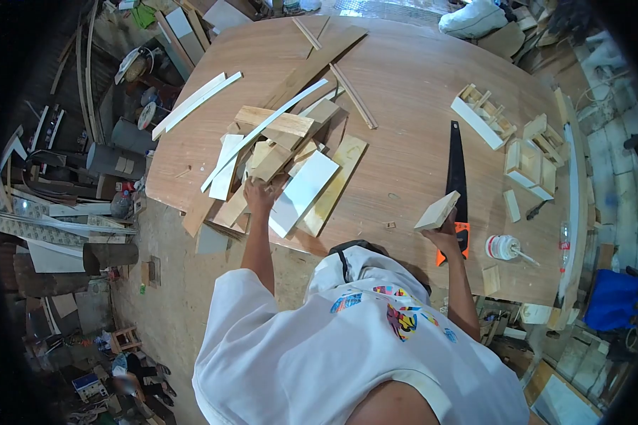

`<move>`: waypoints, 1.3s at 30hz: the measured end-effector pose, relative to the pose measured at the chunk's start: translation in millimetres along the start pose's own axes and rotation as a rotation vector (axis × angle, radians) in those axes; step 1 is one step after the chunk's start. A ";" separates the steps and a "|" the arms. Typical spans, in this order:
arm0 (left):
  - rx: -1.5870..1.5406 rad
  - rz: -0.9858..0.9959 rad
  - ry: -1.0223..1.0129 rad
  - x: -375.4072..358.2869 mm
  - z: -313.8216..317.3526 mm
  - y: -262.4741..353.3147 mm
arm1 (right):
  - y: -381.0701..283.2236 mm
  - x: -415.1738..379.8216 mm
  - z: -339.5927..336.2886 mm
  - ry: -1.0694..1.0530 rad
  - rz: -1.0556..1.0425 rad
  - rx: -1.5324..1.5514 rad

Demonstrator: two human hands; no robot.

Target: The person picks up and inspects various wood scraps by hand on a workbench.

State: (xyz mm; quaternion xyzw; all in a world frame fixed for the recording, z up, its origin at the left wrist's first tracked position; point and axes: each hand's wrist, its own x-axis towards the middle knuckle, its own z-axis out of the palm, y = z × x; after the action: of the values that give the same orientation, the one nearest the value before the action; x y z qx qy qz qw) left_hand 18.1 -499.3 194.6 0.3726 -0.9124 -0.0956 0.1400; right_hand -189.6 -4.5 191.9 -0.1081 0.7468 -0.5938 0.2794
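My left hand point(261, 194) reaches into the near side of a heap of wood offcuts point(283, 127). Its fingers look spread and touch the pieces there, their tips partly hidden. A white-faced board point(305, 193) lies just right of it, next to a bare wood plank point(339, 180). In my right hand point(446, 239) is a short wood block point(438, 212) with a pale face, held above the table by its lower end. Beneath and beside that hand lies a hand saw point(457, 170) with a black blade and an orange handle.
Right of the saw stand a white glue bottle point(502, 247), small wooden box assemblies point(530, 168) and a slatted wooden piece point(483, 117). White strips point(198, 103) lie at the table's left edge. Clutter fills the floor left, where another person point(138, 375) sits low.
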 end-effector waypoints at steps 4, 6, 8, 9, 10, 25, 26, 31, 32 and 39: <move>0.124 -0.214 -0.177 21.9 -1.6 -21.1 | -0.4 0.5 2.5 0.009 -0.005 0.030; 0.204 -0.268 -0.335 30.7 -5.7 -22.1 | -1.9 -3.0 3.1 0.037 -0.017 0.024; 0.209 -0.277 -0.286 34.5 -10.7 -13.8 | -4.4 -3.9 4.4 0.030 -0.052 0.057; 0.253 -0.289 -0.331 39.7 -12.4 -13.4 | -6.0 -3.3 5.4 0.038 -0.052 0.061; 0.297 -0.300 -0.377 44.6 -12.7 -11.3 | -7.5 -3.3 5.9 0.035 -0.046 0.076; -0.140 -0.146 -0.382 13.9 -43.7 21.6 | -6.6 -2.1 4.2 -0.002 0.013 0.195; -0.165 -0.187 -0.372 11.6 -52.2 31.5 | -5.8 -1.9 4.3 -0.007 0.007 0.178; -0.168 -0.193 -0.348 -4.3 -74.6 62.7 | -9.3 -3.0 5.5 0.009 -0.050 0.099; -0.168 -0.189 -0.346 -9.2 -79.2 68.3 | -11.3 -3.7 6.1 0.021 -0.040 0.082; -0.325 -0.144 -0.523 -49.4 -75.8 82.0 | 1.3 0.3 4.5 0.023 -0.078 0.067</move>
State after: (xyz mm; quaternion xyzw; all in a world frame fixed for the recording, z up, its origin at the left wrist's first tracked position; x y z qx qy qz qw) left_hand 23.0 -412.0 279.9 0.3719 -0.8615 -0.3422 -0.0487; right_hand -187.2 -7.9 190.0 -0.1207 0.7248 -0.6302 0.2509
